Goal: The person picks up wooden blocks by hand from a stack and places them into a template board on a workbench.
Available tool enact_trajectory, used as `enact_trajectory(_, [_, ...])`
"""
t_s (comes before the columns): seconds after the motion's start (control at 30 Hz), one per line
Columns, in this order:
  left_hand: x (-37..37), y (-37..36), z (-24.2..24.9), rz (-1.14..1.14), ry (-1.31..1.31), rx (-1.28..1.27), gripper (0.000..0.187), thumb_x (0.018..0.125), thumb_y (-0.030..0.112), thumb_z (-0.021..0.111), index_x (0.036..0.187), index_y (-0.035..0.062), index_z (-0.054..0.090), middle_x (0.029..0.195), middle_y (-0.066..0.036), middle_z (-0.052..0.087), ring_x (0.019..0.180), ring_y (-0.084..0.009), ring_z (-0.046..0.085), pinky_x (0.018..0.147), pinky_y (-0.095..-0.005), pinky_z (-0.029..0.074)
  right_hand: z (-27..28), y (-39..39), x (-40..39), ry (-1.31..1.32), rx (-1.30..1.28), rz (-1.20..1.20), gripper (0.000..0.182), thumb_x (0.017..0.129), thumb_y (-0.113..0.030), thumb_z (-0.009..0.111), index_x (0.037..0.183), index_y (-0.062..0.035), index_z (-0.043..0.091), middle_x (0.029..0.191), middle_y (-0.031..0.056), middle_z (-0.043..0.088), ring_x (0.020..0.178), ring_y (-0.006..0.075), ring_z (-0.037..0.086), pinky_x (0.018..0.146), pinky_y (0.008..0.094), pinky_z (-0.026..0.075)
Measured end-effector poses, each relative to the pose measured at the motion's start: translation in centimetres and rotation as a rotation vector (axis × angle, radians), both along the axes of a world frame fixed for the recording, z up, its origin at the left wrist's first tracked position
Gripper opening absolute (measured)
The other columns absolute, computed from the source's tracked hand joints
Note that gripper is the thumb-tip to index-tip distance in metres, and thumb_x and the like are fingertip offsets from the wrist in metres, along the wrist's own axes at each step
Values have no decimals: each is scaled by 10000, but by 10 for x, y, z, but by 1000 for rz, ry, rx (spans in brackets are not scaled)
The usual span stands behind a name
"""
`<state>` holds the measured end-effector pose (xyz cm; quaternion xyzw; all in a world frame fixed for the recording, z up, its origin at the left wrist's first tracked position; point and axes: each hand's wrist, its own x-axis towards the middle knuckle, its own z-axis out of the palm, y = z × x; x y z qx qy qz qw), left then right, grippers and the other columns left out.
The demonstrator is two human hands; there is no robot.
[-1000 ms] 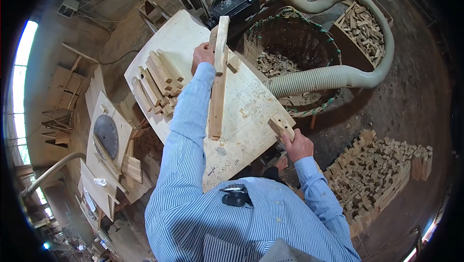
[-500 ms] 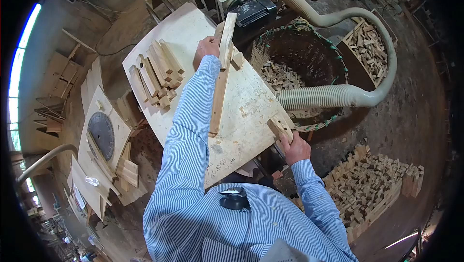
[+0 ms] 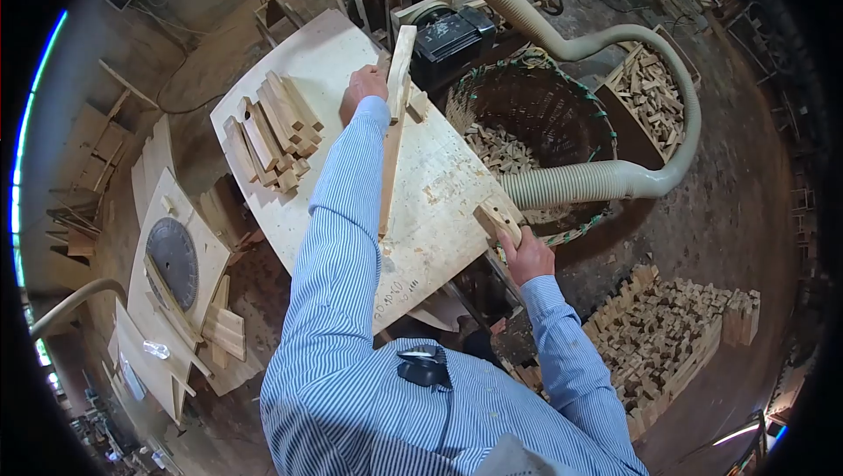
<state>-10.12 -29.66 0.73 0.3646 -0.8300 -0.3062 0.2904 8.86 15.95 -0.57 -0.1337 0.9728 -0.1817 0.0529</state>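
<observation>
Right of centre, the right hand (image 3: 531, 258) closes thumb and fingers round the end of a holed wooden block (image 3: 500, 219) at the pale board's (image 3: 439, 204) right corner. Above centre, the left hand (image 3: 366, 86) bends its fingers beside a pale wooden strip (image 3: 400, 72); whether they pinch anything cannot be told. Left of it lie stacked wood pieces (image 3: 274, 129); at upper right, a wicker basket (image 3: 566, 116) holds offcuts (image 3: 499, 148)
</observation>
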Motion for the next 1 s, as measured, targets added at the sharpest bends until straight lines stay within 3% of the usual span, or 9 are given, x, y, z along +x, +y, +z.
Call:
enact_trajectory(0.23, [-8,-15,-19,-37,36,15,283,920,311,746,1078,93,833,1077,-196,786,1034,-379,734,986,-464,562,-4,3,-1,-10,-45,7,570,1027,-603,566,1007,-36,629,864,255,740,835,458,731,766,568,565])
enact_trajectory(0.3, [-6,-18,-21,-51,-9,-13,355,931,393,756,1115,98,828,1074,-168,800,1006,-330,758,937,-428,574,0,3,-1,-40,-54,3,571,1025,-608,564,1010,-42,629,882,263,742,852,462,731,776,576,563])
enact_trajectory(0.43, [0,-13,-19,-66,-12,49,358,932,390,764,1124,94,827,1066,-160,804,1002,-319,760,932,-421,574,6,3,0,-46,-25,-4,575,1023,-614,560,1023,-44,632,902,270,745,869,464,733,788,579,564])
enact_trajectory(0.67, [20,6,-4,-84,181,296,373,894,191,801,1240,59,763,1130,-164,791,1025,-291,754,959,-386,568,11,0,-1,-67,5,-35,589,1014,-620,564,1014,-37,651,911,276,748,872,464,739,790,573,575])
enact_trajectory(0.73, [18,-4,-16,-67,187,315,403,881,141,790,1267,40,737,1108,-175,786,984,-272,755,921,-371,581,16,-1,-2,-74,9,-42,588,1012,-619,567,1009,-38,653,913,274,749,874,464,739,790,571,577])
enact_trajectory(0.83, [22,-26,-20,-135,319,562,464,890,71,773,1327,-9,640,972,-137,749,860,-193,723,709,-304,600,26,-2,-2,-84,-1,-45,579,1011,-616,569,1016,-42,650,920,274,750,879,466,739,792,568,579])
enact_trajectory(0.87, [25,-36,-19,-135,310,561,464,890,71,773,1327,-9,640,972,-137,749,860,-193,723,709,-304,600,28,-2,-2,-93,29,-43,574,1011,-615,571,1016,-46,644,921,272,749,878,465,739,789,569,579])
enact_trajectory(0.93, [42,-41,14,-201,264,869,395,932,59,748,1304,-6,634,924,-112,710,842,-178,709,647,-267,579,33,-2,-1,-116,58,-44,569,1010,-615,573,1016,-50,638,922,271,749,877,465,739,785,570,578])
enact_trajectory(1.0, [45,-46,21,-184,356,965,327,980,73,719,1288,2,637,940,-98,690,805,-155,681,620,-230,552,35,-2,-1,-112,64,-37,558,1011,-612,577,1008,-55,622,919,265,748,875,463,739,774,570,577])
